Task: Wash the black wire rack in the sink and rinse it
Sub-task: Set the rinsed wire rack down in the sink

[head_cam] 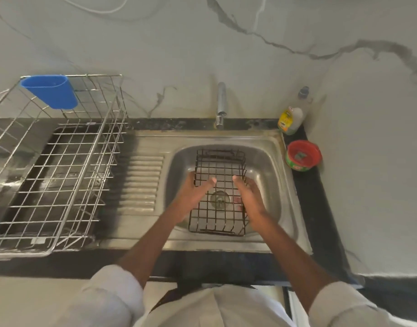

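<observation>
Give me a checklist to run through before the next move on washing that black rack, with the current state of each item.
1. Black wire rack is inside the steel sink basin: ok.
2. Left hand and right hand each grip one side of the rack: ok.
3. Water from the chrome tap: not ok, no stream visible.
4. Round metal drain unblocked: ok, it shows through the rack's grid.
5. Soap within reach: ok, a clear dish-soap bottle with a yellow label stands right of the sink.
6. Scrubber in the red round tub: cannot tell, contents are unclear.
</observation>
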